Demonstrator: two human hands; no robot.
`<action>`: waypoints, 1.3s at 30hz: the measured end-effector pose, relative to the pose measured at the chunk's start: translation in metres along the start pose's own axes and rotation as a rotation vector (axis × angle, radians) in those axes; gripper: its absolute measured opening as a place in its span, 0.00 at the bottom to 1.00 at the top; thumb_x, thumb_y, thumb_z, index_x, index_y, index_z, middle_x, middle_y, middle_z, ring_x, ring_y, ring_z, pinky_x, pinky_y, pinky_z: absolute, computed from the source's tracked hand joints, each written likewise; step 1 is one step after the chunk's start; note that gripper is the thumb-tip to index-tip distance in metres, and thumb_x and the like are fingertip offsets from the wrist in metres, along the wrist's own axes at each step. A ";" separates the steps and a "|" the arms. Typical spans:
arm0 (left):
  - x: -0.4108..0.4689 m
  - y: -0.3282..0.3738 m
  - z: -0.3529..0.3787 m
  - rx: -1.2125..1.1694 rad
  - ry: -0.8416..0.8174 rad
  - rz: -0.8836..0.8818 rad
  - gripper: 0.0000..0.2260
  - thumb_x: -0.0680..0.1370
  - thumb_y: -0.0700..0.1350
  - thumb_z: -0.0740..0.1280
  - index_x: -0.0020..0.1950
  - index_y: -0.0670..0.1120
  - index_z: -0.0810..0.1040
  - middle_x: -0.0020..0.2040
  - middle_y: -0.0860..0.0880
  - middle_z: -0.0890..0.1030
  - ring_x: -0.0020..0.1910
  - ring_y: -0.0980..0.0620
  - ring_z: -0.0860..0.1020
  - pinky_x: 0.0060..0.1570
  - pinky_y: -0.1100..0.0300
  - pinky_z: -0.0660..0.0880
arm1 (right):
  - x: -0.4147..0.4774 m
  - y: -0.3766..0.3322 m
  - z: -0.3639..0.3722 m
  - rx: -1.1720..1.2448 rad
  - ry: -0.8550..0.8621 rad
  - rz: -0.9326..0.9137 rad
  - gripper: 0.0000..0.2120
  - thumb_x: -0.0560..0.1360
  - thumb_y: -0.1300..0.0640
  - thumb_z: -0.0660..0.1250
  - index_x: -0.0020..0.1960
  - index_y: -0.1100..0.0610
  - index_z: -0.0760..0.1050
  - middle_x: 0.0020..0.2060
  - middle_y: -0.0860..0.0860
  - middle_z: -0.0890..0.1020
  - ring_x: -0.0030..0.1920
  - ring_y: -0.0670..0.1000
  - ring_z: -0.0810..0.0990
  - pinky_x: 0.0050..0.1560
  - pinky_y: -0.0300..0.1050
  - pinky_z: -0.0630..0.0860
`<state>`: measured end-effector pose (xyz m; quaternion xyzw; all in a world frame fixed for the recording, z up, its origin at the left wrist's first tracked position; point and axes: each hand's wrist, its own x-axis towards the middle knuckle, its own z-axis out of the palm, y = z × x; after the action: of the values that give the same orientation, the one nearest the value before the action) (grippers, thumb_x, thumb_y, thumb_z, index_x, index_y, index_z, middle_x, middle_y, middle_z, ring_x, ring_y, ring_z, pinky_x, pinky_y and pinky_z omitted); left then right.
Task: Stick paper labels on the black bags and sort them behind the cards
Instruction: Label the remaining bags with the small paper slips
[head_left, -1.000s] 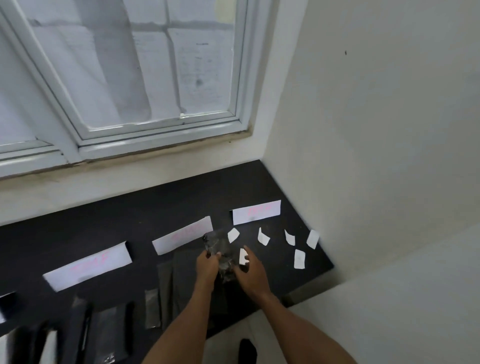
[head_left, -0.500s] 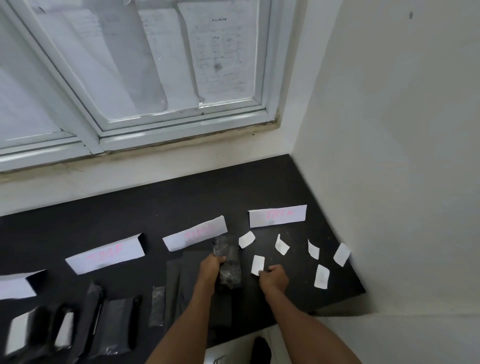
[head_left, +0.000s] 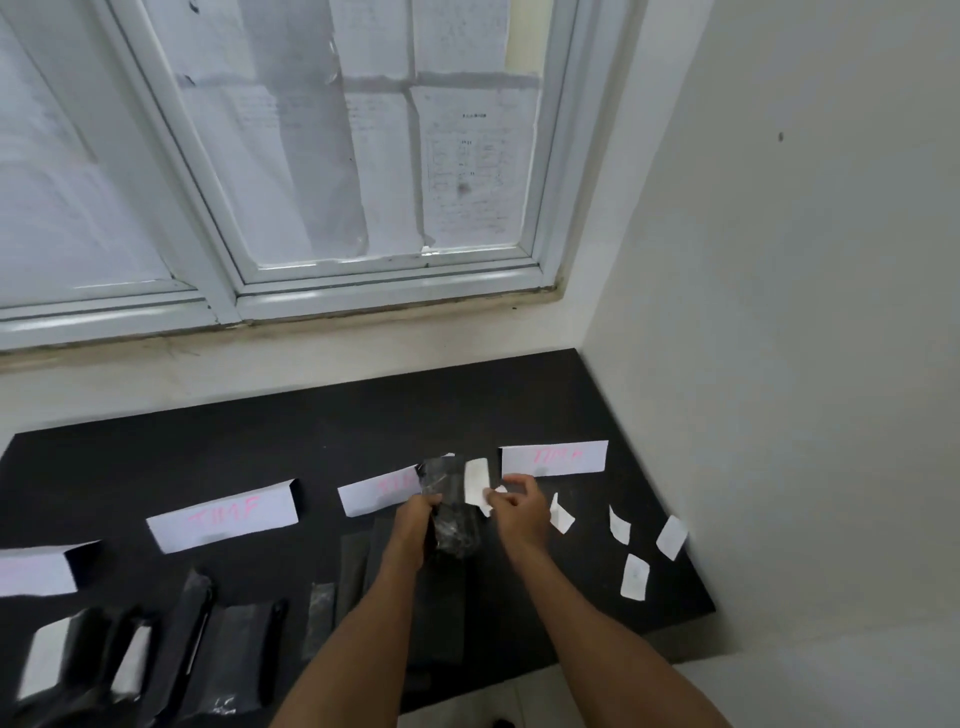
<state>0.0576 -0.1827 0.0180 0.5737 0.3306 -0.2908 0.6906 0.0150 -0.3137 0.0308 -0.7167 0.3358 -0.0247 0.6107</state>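
The left hand (head_left: 415, 519) is gripping a crinkled, glossy black bag (head_left: 452, 512), its fingers curling round the bag's left edge and holding it upright over the matte black tabletop (head_left: 311, 431). The bag is overlapping the right end of the middle card (head_left: 376, 491). The right hand (head_left: 522, 506) is pinching a small rectangular white paper label (head_left: 476, 480) between thumb and fingertips, bringing it up against the bag's upper right edge.

Folded white cards are standing in a row, each carrying pink handwriting. The left card (head_left: 223, 517) seems to read "TIMF" or "TIME", and the right card (head_left: 555, 458) looks similar but blurred. Four loose labels (head_left: 636, 577) are lying curled at the right. Flat black bags (head_left: 234, 654) are lying at lower left.
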 end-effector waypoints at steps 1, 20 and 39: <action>-0.010 0.005 -0.001 -0.010 -0.015 0.004 0.09 0.76 0.40 0.62 0.51 0.37 0.77 0.46 0.37 0.82 0.45 0.38 0.80 0.51 0.44 0.78 | -0.006 -0.006 0.005 0.022 -0.039 -0.028 0.12 0.70 0.60 0.74 0.48 0.52 0.72 0.35 0.51 0.82 0.35 0.50 0.80 0.39 0.40 0.75; -0.079 0.031 -0.110 0.118 -0.123 0.395 0.17 0.71 0.54 0.74 0.49 0.42 0.80 0.45 0.44 0.84 0.42 0.50 0.83 0.37 0.60 0.80 | -0.115 -0.040 0.092 -0.257 0.018 -0.180 0.13 0.68 0.53 0.75 0.48 0.52 0.73 0.35 0.46 0.81 0.35 0.42 0.78 0.32 0.31 0.66; -0.081 0.046 -0.228 0.005 -0.398 0.210 0.20 0.73 0.23 0.58 0.59 0.40 0.76 0.52 0.37 0.81 0.49 0.39 0.81 0.47 0.50 0.80 | -0.147 -0.033 0.167 -0.231 -0.395 -0.358 0.23 0.71 0.68 0.65 0.61 0.49 0.77 0.67 0.47 0.64 0.64 0.50 0.71 0.62 0.40 0.73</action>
<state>0.0157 0.0513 0.0815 0.5379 0.1257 -0.3256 0.7673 -0.0093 -0.0948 0.0728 -0.8202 0.0792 0.0462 0.5647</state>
